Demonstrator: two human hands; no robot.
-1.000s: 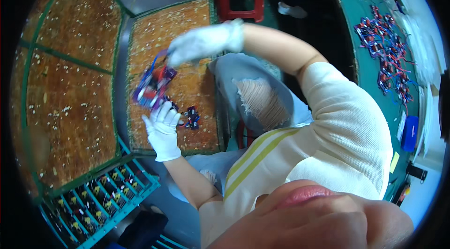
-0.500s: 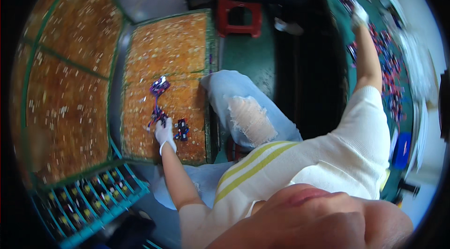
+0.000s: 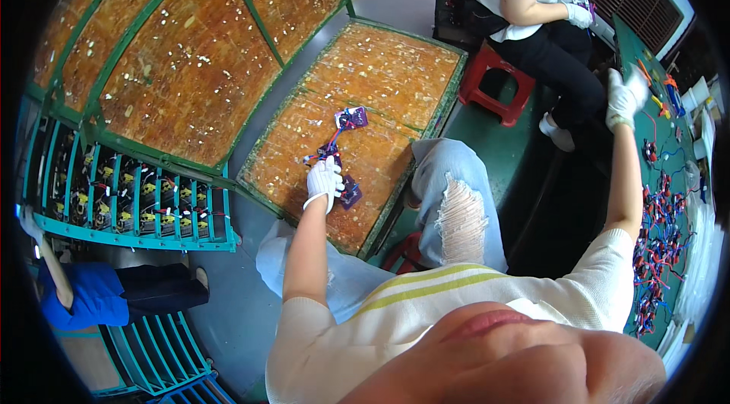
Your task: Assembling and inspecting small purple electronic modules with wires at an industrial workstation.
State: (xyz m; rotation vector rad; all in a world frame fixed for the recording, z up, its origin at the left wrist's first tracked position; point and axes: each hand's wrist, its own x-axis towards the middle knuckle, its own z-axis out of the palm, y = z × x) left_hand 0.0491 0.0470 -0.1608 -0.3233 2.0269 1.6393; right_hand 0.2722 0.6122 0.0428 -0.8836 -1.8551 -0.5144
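My left hand, in a white glove, has its fingers closed over a dark wired circuit board on the brown, speckled wooden board. Red and blue wires run from it to a purple-and-white circuit board lying just beyond. A dark purple piece rests beside the hand on its right. Far to the right, my gloved right hand hovers at the edge of the green bench. Its thumb and fingers are spread and somewhat blurred, with nothing visible in them.
Several wired parts are heaped along the bench. At the far right a co-worker sits near a red stool, a small part in gloved hands. Left stand green-framed wooden panels and a teal rack. A person in blue is at lower left.
The view has turned, bringing the co-worker and the blue-clad person into sight. My right hand no longer shows the dark purple piece it held. My left hand stays on the wired board.
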